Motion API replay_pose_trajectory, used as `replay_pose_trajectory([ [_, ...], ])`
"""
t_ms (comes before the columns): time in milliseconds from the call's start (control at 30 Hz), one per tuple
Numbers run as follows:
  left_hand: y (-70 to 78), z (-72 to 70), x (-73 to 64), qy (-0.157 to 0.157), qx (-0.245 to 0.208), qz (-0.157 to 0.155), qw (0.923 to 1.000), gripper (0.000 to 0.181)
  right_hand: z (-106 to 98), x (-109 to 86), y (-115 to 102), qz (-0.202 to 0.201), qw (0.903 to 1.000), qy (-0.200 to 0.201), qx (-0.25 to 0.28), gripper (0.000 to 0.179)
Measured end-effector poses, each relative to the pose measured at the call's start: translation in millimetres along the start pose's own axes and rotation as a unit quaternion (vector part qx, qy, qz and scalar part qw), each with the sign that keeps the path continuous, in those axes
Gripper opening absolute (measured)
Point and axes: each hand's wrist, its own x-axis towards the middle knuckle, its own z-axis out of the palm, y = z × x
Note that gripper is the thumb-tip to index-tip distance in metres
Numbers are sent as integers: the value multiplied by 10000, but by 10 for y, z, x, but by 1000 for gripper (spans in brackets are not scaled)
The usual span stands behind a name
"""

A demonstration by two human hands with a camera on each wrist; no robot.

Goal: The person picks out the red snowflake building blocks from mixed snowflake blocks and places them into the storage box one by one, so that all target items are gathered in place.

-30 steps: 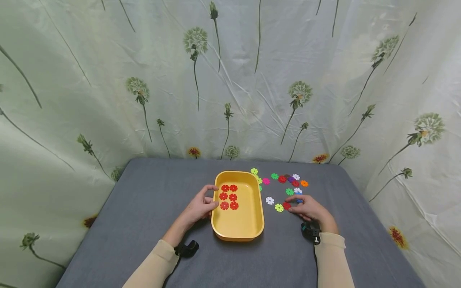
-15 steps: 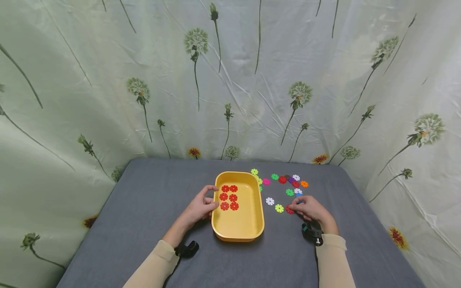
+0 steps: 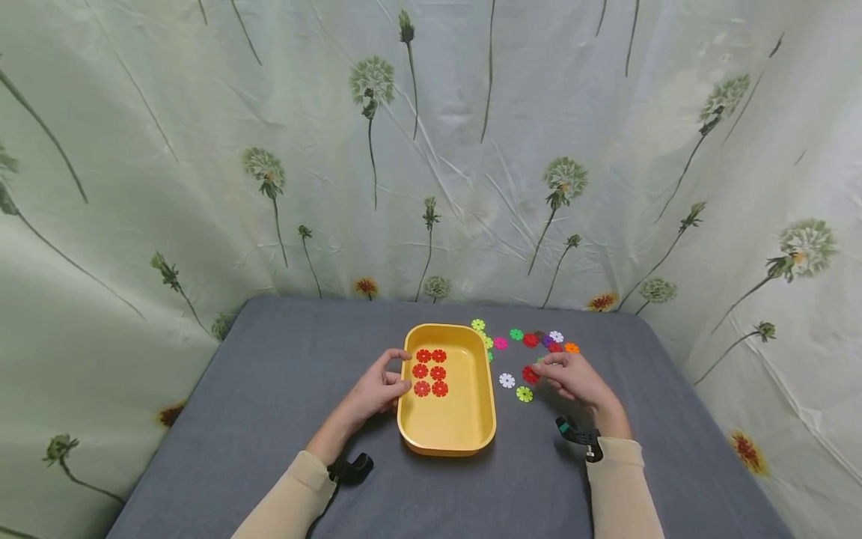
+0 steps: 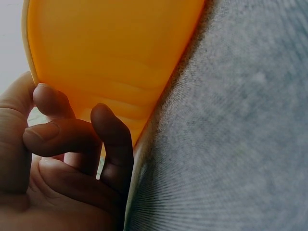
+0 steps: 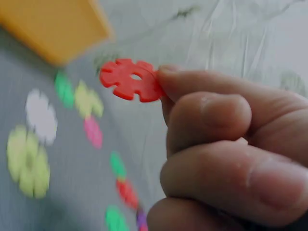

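Nearest are two cream cloth sleeves, each wrist below the hand wearing a small black strapped-on device. The left hand is bent round the left side of a deep, rounded-rectangular yellow plastic tray, with fingers at its rim and others curled against its outer wall. The right hand is narrowed to a pinch: its fingertips hold a round, notched red plastic disc by the edge, raised above the table to the right of the tray, well apart from its wall. The other fingers of this hand are folded in.

Inside the tray, toward its left side, six matching flat red plastic discs lie in three rows of two. Between the tray and the right hand, a notched white plastic disc and a yellow-green plastic disc lie near each other on the grey cloth table cover. Farther off are a bright pink plastic disc, a green plastic disc and an orange plastic disc, with red, brown, purple and white ones clustered between the last two. Behind the table hangs a pale green-white curtain printed with dandelions.
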Motion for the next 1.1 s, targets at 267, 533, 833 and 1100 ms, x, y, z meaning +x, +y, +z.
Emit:
replay_pose_trajectory([
  [267, -7, -7, 2, -8, -35, 53, 10000, 56, 253, -12, -461, -344, 9991, -203, 158, 36],
  [533, 3, 4, -5, 20, -15, 16, 10000, 55, 565, 84, -726, -440, 9972, -378, 462, 33],
  [833, -4, 5, 8, 81, 23, -14, 10000, 55, 930, 179, -853, -329, 9969, -379, 600, 28],
  [1100, 6, 13, -1, 77, 60, -42, 9999, 55, 1231, 239, -931, -383, 9954, -519, 707, 27],
])
